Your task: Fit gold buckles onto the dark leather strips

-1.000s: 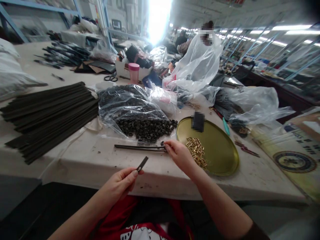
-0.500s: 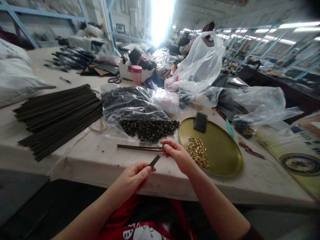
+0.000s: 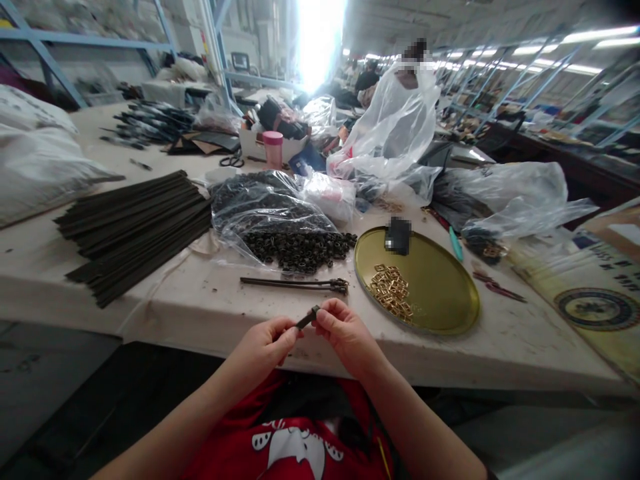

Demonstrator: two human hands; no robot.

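My left hand (image 3: 273, 339) pinches a narrow dark strap (image 3: 304, 323) close to its end, just over the table's front edge. At that end my right hand (image 3: 343, 327) has its thumb and fingers closed on a small dark loop (image 3: 315, 311), which appears to be around the strap tip; the fingers partly cover it. Beyond the hands lie a few finished-looking dark straps (image 3: 285, 283) with buckles at their right ends. Behind these, a heap of small dark loops (image 3: 300, 252) spills from a clear plastic bag (image 3: 270, 207).
A gold tray (image 3: 440, 293) at the right carries gold buckles (image 3: 390, 291) and a blurred black object. Many dark strips (image 3: 135, 230) are stacked at the left. Red-handled pliers (image 3: 500, 288), a teal-handled tool (image 3: 455, 243), scissors (image 3: 231, 160) and a pink-lidded jar (image 3: 273, 150) lie around.
My right hand has come back from the straps on the table toward my left hand, bringing a small dark loop to the strap's end. The view has shifted slightly.
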